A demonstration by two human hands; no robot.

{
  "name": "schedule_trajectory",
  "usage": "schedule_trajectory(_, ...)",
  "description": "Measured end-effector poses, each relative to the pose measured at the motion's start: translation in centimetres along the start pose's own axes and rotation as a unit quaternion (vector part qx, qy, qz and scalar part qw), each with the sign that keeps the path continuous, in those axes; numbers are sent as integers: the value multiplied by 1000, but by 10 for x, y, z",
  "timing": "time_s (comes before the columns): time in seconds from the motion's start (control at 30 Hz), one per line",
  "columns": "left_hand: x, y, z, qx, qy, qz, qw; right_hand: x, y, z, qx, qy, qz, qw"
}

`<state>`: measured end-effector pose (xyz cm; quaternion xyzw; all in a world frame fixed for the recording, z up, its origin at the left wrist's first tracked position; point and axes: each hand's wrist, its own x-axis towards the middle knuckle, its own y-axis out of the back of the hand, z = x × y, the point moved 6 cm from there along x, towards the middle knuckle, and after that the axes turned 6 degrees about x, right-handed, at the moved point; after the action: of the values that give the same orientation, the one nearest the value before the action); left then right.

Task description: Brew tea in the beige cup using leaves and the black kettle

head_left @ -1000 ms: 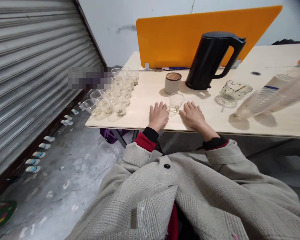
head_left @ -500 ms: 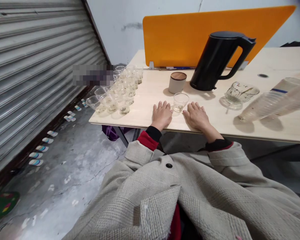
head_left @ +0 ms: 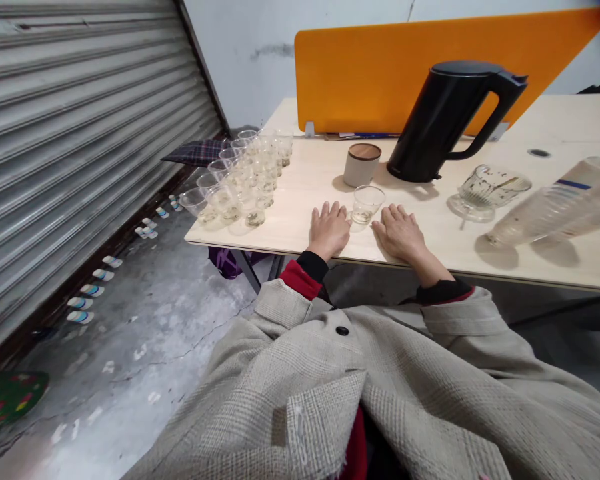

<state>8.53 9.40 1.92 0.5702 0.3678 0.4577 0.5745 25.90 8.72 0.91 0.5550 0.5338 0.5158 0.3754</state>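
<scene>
My left hand (head_left: 330, 231) lies palm down on the pale wooden table (head_left: 300, 180), fingers stretched out and nothing in them. My right hand (head_left: 399, 233) rests flat in the same way, its fingers pointing forward. Between the two hands stands a clear plastic cup (head_left: 367, 204) with a little pale liquid and some dark bits at its bottom. Whether a fingertip touches the cup I cannot tell. Just behind it sits a grey canister (head_left: 361, 168) with a brown wooden lid.
Rows of several similar cups (head_left: 247, 175) fill the table's left end. A black electric kettle (head_left: 427, 123) stands before an orange divider (head_left: 347, 80). To the right are a glass bowl (head_left: 493, 190) with dark leaf bits and clear bottles (head_left: 540, 210). Paper cups (head_left: 93, 290) line the shutter's foot.
The view has shifted slightly, so everything appears a little farther right. Both hands keep their places on the table beside the cup.
</scene>
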Motion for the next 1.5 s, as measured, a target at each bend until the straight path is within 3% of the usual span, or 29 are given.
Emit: schedule_trajectory(1.5, 1, 0, 0, 0, -1, -6, 1000, -1, 2, -2, 12, -28, -35, 999)
